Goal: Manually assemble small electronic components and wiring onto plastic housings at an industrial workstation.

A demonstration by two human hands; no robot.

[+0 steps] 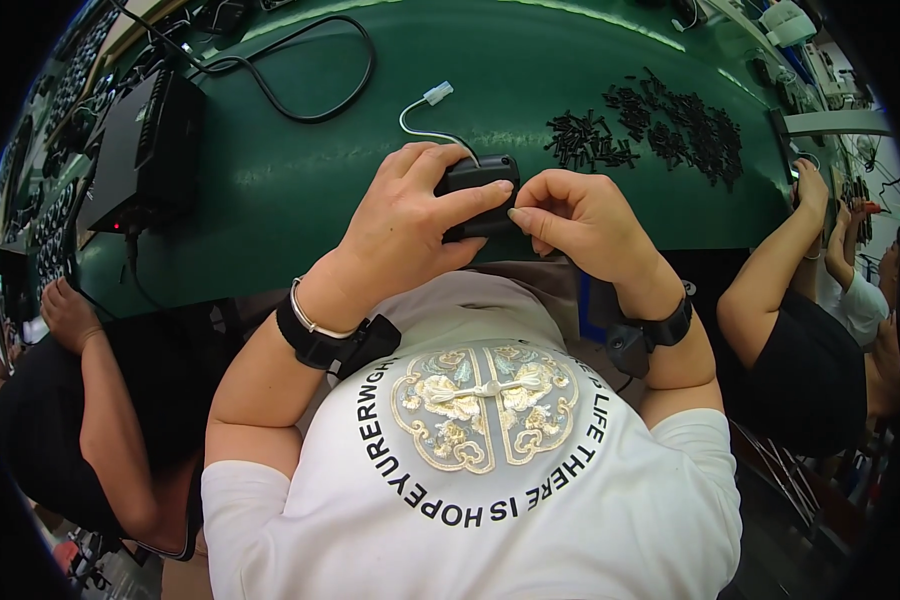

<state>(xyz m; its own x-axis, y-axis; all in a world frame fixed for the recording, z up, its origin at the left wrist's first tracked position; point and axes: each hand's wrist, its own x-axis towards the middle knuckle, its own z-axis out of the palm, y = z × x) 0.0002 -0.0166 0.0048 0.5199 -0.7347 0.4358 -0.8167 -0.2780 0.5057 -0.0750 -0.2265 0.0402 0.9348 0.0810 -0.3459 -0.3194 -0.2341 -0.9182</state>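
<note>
My left hand (395,215) is wrapped round a small black plastic case (490,175), with the thumb on its near side and the fingers over its top. From the far side of the case a thin pale cable (425,131) curves up to a white plug (437,94) lying on the table. My right hand (590,220) is closed in a pinch beside the right edge of the case. Whatever its fingertips may hold is too small or hidden to make out.
Small black parts that look like screws (690,130) lie heaped on the green table (290,190). A black box (148,150) with a red light stands at the left, near a looped black cord (355,85). Other people's arms (770,260) flank me.
</note>
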